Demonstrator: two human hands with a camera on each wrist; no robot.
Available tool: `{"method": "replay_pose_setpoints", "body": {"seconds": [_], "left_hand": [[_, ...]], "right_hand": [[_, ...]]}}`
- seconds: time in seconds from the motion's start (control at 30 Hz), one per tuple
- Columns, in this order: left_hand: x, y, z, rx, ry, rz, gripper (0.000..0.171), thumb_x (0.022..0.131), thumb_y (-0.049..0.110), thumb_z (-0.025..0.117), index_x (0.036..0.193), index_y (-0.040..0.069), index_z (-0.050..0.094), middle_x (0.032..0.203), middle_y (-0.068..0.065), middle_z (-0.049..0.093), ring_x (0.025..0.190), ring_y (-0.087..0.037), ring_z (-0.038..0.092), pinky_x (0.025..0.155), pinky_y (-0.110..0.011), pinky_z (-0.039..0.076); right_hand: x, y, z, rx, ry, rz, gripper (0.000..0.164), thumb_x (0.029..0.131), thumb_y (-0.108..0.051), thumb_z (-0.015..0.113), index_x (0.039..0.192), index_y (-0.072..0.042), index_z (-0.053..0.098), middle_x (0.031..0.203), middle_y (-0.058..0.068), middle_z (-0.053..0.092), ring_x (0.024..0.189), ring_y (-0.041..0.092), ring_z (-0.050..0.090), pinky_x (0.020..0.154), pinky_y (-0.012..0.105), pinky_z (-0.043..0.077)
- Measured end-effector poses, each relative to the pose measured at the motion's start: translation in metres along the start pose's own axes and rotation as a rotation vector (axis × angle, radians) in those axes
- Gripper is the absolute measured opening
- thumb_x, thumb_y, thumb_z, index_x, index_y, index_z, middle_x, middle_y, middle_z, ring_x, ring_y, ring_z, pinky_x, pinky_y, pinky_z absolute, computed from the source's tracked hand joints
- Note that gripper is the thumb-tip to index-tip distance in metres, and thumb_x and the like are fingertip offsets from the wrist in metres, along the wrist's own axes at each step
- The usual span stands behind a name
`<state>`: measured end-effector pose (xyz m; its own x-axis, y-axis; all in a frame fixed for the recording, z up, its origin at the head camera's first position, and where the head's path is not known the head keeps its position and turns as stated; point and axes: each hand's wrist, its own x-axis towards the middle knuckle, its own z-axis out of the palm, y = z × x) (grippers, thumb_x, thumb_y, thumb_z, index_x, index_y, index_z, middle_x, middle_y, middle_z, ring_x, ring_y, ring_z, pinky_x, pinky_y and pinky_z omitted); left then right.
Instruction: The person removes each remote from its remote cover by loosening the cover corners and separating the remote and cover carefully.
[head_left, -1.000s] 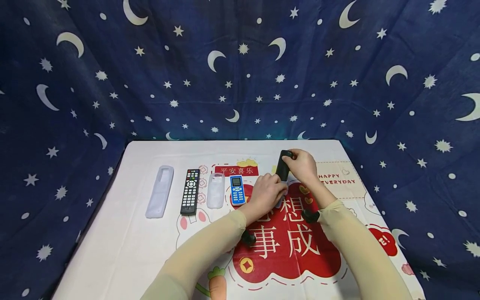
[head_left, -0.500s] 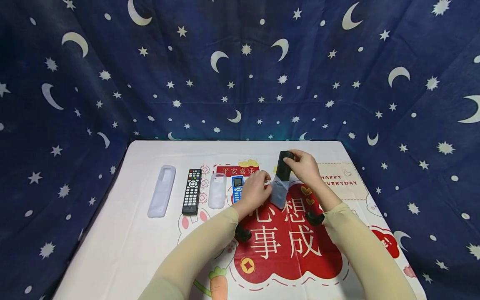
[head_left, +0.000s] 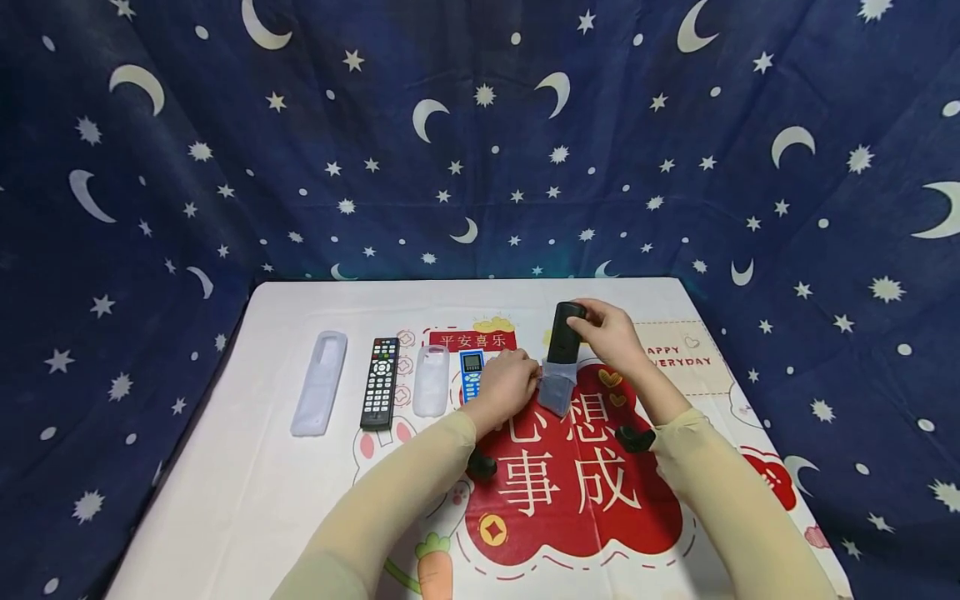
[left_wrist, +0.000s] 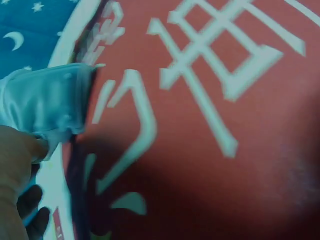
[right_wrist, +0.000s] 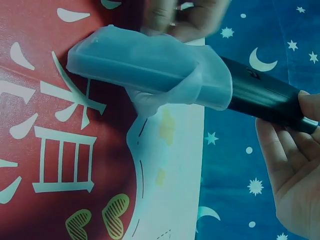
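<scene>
My right hand (head_left: 609, 335) pinches the far end of a black remote control (head_left: 564, 337), which stands tilted with its plain back showing. The remote's lower part sits inside a translucent silicone remote cover (head_left: 557, 392). In the right wrist view, the rim of the cover (right_wrist: 215, 80) is loose and partly folded, and bare remote (right_wrist: 265, 95) sticks out toward the right hand (right_wrist: 295, 170). At the cover's left edge, my left hand (head_left: 510, 383) pinches the rim. The left wrist view catches this hand (left_wrist: 15, 175) with the cover (left_wrist: 47, 100) at its fingertips.
Left of my hands lie a blue remote (head_left: 472, 375), partly behind the left hand, a small translucent cover (head_left: 431, 382), a black remote with buttons (head_left: 381, 383) and a longer translucent cover (head_left: 320, 383). A starry curtain (head_left: 480, 167) rises behind the printed tablecloth (head_left: 225, 467).
The left hand came off the front of the cover, moved left, and is now back at its edge. The cover's rim now looks more bunched. The right hand keeps its hold on the remote.
</scene>
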<state>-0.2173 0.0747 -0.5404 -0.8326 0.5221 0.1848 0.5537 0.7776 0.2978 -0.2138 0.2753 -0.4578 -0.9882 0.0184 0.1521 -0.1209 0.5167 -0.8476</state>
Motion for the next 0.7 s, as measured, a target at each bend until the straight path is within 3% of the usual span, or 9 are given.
{"method": "replay_pose_setpoints", "body": {"seconds": [0.1,0.23,0.33,0.5,0.6,0.7], "left_hand": [[-0.002,0.000,0.002,-0.009,-0.058,-0.022,0.014,0.100,0.030,0.067,0.104,0.024,0.078,0.097,0.004,0.064,0.089,-0.015,0.058,0.076,-0.032,0.052],[-0.001,0.000,-0.001,-0.078,-0.068,-0.064,0.017,0.099,0.033,0.068,0.108,0.023,0.078,0.095,0.003,0.064,0.086,-0.013,0.059,0.075,-0.029,0.053],[0.001,-0.001,-0.003,-0.157,-0.074,-0.102,0.020,0.099,0.034,0.069,0.111,0.021,0.078,0.093,0.004,0.064,0.079,-0.010,0.059,0.071,-0.028,0.053],[0.002,0.000,-0.005,-0.383,-0.079,-0.227,0.023,0.100,0.037,0.066,0.110,0.016,0.067,0.078,0.004,0.063,0.060,-0.009,0.059,0.057,-0.026,0.050],[-0.001,0.002,-0.009,-0.526,-0.120,-0.302,0.029,0.102,0.043,0.060,0.097,0.014,0.061,0.072,-0.001,0.065,0.056,-0.017,0.064,0.052,-0.027,0.049],[-0.003,0.005,-0.014,-0.634,-0.180,-0.319,0.044,0.105,0.047,0.053,0.086,0.010,0.066,0.075,-0.008,0.069,0.063,-0.026,0.068,0.052,-0.029,0.052]], "right_hand": [[0.001,0.002,0.000,0.013,-0.006,0.009,0.040,0.101,-0.016,0.066,0.137,0.000,0.061,0.099,0.019,0.064,0.089,0.027,0.063,0.070,0.018,0.054],[0.000,0.003,0.002,0.013,0.000,0.025,0.043,0.101,-0.019,0.066,0.140,-0.001,0.059,0.101,0.017,0.062,0.089,0.023,0.062,0.070,0.019,0.053],[-0.002,0.006,0.005,0.074,-0.020,0.035,0.048,0.102,-0.019,0.064,0.146,-0.003,0.052,0.113,0.022,0.063,0.097,0.025,0.064,0.074,0.021,0.055],[-0.003,0.009,0.005,0.261,-0.031,0.059,0.057,0.105,-0.016,0.060,0.156,-0.005,0.038,0.134,0.032,0.058,0.111,0.030,0.066,0.085,0.032,0.060],[-0.001,0.008,-0.002,0.333,0.034,0.096,0.058,0.105,-0.018,0.060,0.158,-0.008,0.036,0.136,0.033,0.056,0.102,0.018,0.070,0.083,0.032,0.060],[0.001,0.009,-0.011,0.397,0.082,0.144,0.060,0.106,-0.018,0.059,0.159,-0.007,0.034,0.133,0.030,0.058,0.088,0.008,0.072,0.079,0.029,0.060]]}}
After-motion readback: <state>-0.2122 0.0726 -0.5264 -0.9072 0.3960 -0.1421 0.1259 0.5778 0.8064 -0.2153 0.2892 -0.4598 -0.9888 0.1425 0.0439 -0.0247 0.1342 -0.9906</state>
